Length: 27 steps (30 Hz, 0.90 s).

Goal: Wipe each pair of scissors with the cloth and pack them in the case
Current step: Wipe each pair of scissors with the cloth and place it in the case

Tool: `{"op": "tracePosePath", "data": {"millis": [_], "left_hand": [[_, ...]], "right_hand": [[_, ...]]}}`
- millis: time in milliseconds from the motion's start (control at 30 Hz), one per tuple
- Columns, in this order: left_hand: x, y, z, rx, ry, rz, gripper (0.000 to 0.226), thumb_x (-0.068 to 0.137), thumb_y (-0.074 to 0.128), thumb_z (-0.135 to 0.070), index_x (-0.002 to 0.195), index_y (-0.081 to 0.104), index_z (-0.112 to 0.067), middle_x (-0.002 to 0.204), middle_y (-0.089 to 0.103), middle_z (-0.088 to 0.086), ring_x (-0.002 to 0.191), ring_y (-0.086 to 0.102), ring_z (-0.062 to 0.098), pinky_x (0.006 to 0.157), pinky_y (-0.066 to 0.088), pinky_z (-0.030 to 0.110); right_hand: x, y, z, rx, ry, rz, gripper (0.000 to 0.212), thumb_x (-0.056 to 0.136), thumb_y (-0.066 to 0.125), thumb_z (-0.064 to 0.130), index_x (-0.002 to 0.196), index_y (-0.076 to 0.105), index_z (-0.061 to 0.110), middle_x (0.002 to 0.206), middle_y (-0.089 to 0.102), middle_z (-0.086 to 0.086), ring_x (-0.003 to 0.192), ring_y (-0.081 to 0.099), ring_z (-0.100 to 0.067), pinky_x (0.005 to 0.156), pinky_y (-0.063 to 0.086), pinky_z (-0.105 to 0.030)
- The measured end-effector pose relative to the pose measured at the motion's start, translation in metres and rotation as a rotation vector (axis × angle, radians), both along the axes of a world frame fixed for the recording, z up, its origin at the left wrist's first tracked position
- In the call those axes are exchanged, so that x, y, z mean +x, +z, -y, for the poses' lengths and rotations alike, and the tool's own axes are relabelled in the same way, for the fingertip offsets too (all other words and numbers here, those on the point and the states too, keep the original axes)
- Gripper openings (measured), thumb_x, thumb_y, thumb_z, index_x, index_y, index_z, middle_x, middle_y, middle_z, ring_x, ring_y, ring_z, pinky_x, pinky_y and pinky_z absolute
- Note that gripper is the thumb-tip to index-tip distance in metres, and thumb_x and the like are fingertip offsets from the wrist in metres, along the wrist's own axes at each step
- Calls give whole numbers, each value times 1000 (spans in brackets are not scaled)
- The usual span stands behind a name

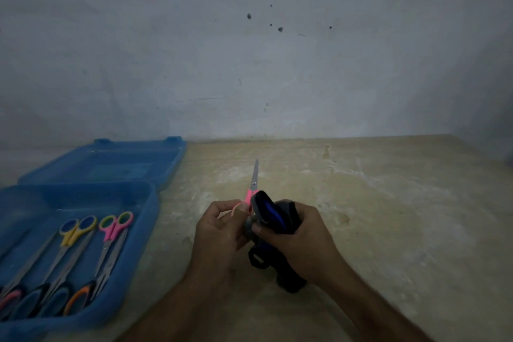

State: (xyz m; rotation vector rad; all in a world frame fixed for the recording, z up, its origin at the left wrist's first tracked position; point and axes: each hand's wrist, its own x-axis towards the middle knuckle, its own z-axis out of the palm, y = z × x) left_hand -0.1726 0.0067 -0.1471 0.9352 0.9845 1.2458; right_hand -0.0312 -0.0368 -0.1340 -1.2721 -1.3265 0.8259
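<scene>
My left hand [220,228] grips the pink handle of a pair of scissors [254,178], whose grey blades point away toward the wall. My right hand [299,241] holds a dark cloth [273,214] with a blue patch, bunched against the scissors' handle; part of the cloth hangs below my hand. An open blue plastic case [150,233] lies at the left. In its tray lie several scissors, among them a yellow-and-blue pair [75,230], a pink-and-green pair [115,226] and an orange-handled pair [80,298].
The case's lid [111,164] lies flat behind the tray, near the grey wall [249,50]. The beige stained tabletop [374,203] stretches out to the right of my hands.
</scene>
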Motion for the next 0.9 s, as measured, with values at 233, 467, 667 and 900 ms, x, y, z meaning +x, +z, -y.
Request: {"op": "tracePosePath", "data": {"millis": [233,467,667,900], "left_hand": [[-7,8,-8,182,100,-175,8,98,61,-8,104,60,-3,88,74,13,64,74,17,56,60,29],[-38,34,-24,350,184,-455,14,98,63,-14,111,60,-13,100,71,11,70,63,14,57,51,21],[-116,79,-30,474,296,-400,12,93,68,-7,104,62,-6,85,76,-3,67,65,4,58,51,13],[-249,106,-50,548,232,-712,16,105,45,-3,110,60,-3,63,74,-10,61,69,-3,59,49,7]], "right_hand": [[2,1,1,92,-128,45,16,84,83,21,85,68,15,75,68,-11,72,70,-24,65,61,-36],[-7,9,20,62,-184,145,25,85,78,32,94,57,22,78,62,-2,71,65,-16,67,57,-39],[-55,9,49,70,-75,168,32,83,75,37,93,46,29,77,57,-5,67,60,-21,56,48,-30],[-96,-11,46,13,61,550,32,79,74,41,92,45,36,89,58,13,78,57,-7,67,45,-23]]}}
